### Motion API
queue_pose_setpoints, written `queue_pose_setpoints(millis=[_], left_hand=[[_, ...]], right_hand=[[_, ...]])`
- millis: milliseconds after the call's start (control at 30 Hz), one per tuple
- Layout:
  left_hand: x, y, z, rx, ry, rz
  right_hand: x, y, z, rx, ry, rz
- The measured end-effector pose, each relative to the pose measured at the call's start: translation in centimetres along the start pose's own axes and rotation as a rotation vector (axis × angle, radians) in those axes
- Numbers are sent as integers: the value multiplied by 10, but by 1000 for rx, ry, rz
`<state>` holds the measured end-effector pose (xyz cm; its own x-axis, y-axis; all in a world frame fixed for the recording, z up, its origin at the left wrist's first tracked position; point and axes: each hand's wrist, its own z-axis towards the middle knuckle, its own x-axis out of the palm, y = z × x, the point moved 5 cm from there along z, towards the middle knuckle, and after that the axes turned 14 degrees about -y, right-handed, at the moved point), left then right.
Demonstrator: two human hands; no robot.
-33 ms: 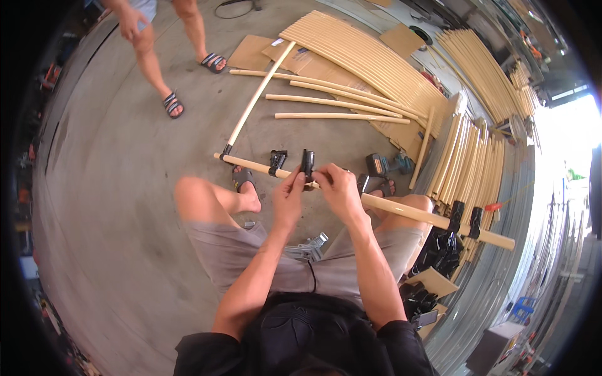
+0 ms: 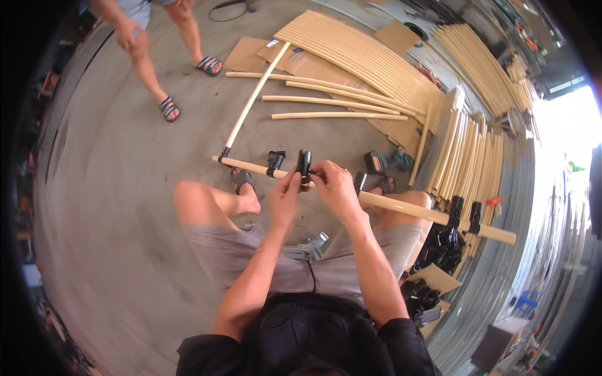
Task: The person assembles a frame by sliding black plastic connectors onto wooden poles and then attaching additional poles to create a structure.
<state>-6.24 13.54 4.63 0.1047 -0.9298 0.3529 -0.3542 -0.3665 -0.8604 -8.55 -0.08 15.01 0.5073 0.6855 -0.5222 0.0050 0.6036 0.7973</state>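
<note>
A long cream pipe (image 2: 401, 209) lies across my lap, sloping down to the right. On it, between my knees, stands a black pipe joint (image 2: 305, 161). My left hand (image 2: 285, 199) grips this joint low on its left side with thumb and fingers. My right hand (image 2: 337, 189) is closed in a pinch at the joint's right side; whatever is between its fingertips is too small to make out. More black joints sit along the pipe: one (image 2: 360, 182) right of my hands, a pair (image 2: 456, 212) near the right end, others to the left.
Another cream pipe (image 2: 257, 100) runs away from the left end joint. Loose pipes and a large pipe stack (image 2: 357, 56) lie beyond on cardboard. A cordless drill (image 2: 377, 163) rests past my right foot. A metal tool (image 2: 307, 249) lies between my thighs. Another person's legs (image 2: 147, 69) stand far left.
The view has shifted slightly, and my hands stay at the same joint. The other person's hand is a little lower and further left in the picture.
</note>
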Motion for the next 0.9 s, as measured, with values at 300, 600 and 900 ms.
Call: queue_pose_setpoints(millis=[300, 600, 900], left_hand=[[14, -84, 63, 36, 188, -118], [153, -151, 7, 14, 489, -202], [114, -68, -104, -491, 671, -78]], right_hand=[[7, 25, 81, -292, 86, 200], [-145, 87, 132, -434, 29, 14], [-194, 37, -74, 100, 47, 61]])
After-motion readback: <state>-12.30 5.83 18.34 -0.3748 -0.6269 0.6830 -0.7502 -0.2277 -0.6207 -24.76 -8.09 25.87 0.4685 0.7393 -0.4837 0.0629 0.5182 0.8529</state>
